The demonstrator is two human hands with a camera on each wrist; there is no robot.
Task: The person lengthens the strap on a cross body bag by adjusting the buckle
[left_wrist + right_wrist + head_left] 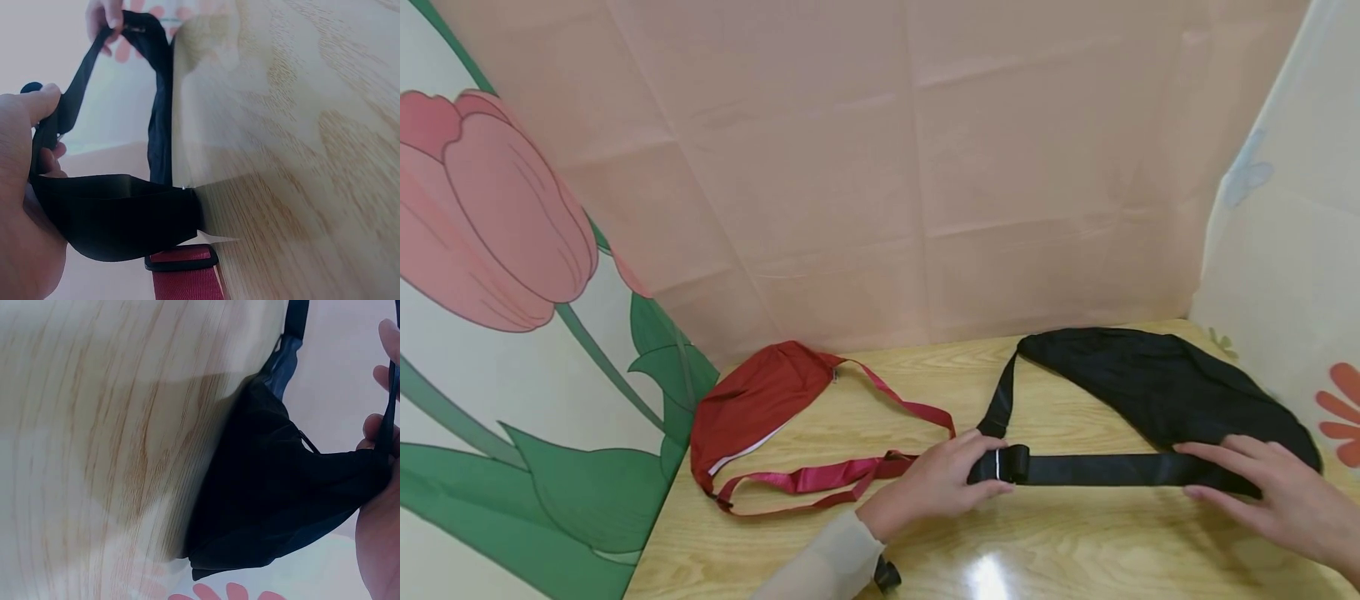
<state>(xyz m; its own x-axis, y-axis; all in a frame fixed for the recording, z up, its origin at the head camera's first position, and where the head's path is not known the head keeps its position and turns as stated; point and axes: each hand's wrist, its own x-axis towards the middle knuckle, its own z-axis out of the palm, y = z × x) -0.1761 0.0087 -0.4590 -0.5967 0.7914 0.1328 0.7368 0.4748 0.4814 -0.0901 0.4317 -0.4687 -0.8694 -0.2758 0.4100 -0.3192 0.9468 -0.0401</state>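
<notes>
A black waist bag (1157, 383) lies at the right of the wooden table, its black strap (1097, 470) stretched straight between both hands. My left hand (928, 483) pinches the strap beside a black slider buckle (1019, 463), thumb below and fingers above. In the left wrist view, a wide loop of strap (119, 219) hangs from that hand down toward the tabletop. Close to the bag's near corner, my right hand (1262, 492) grips the strap end between thumb and fingers. The right wrist view has the bag's body (262, 481) sloping up from the table to those fingers.
Left of the black bag lies a red waist bag (760, 400) with its red strap (831, 477) looped toward my left hand. A black clip end (887, 575) shows beside my left sleeve. A pink sheet (880, 183) stands behind the table (1000, 542), with printed sheets at both sides.
</notes>
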